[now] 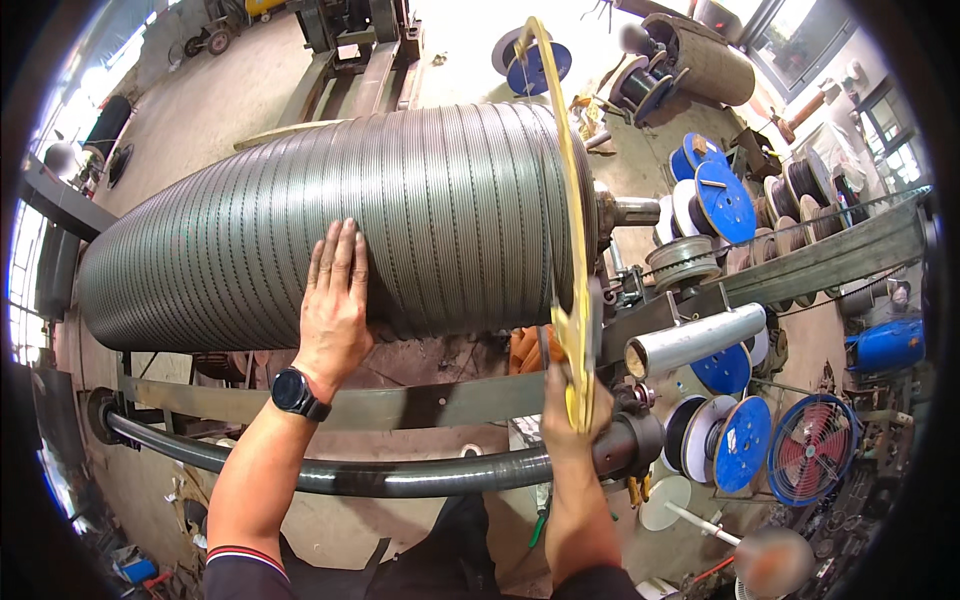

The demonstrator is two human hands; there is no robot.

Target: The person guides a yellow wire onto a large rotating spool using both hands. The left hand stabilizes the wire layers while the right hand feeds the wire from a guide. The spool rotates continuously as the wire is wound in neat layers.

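Note:
A large drum (430,200), covered in closely ribbed dark metallic grooves, lies crosswise in front of me. My left hand (336,300) rests flat on its near face, fingers outstretched and pointing up, holding nothing. At the drum's right end, my right hand (570,418) grips a long yellow frame tool (566,135) near its lower part, which is slightly blurred. The tool runs upright along that end of the drum, its top bent over above the drum. A metal shaft (632,210) sticks out just right of it.
A steel frame (500,400) and dark roller (400,476) cross below the drum. A silver cylinder (700,330), blue-flanged spools (725,205) and a fan (812,445) stand at right. Forklift forks (370,80) are behind the drum. Orange gloves (530,350) show beneath it.

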